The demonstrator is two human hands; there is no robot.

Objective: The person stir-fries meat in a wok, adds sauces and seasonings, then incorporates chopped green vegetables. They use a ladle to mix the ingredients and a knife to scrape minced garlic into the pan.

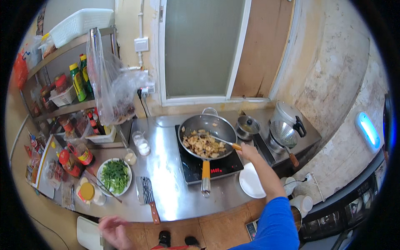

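Note:
My right hand (250, 153) grips the wooden handle of a metal spatula (218, 139), whose head lies among browned chopped food (203, 144) in a steel wok (229, 126). The wok stands on a black induction cooktop (193, 170) with a lit red display, its yellow-and-steel handle pointing towards me. Low at the left, my left hand (115, 230) hovers before the counter's front edge, blurred, fingers partly curled and holding nothing visible. Nearest to it on the steel counter (184, 203) are a cleaver (146, 192) and a plate of chopped greens (115, 176).
A white plate (251, 181) sits under my right forearm. Right of the wok stand a small lidded pot (247, 127), a strainer (282, 133) and a pressure cooker (289, 112). Sauce bottles (70, 162), jars (143, 147) and a metal rack (72, 111) fill the left side. A bin (89, 232) stands below.

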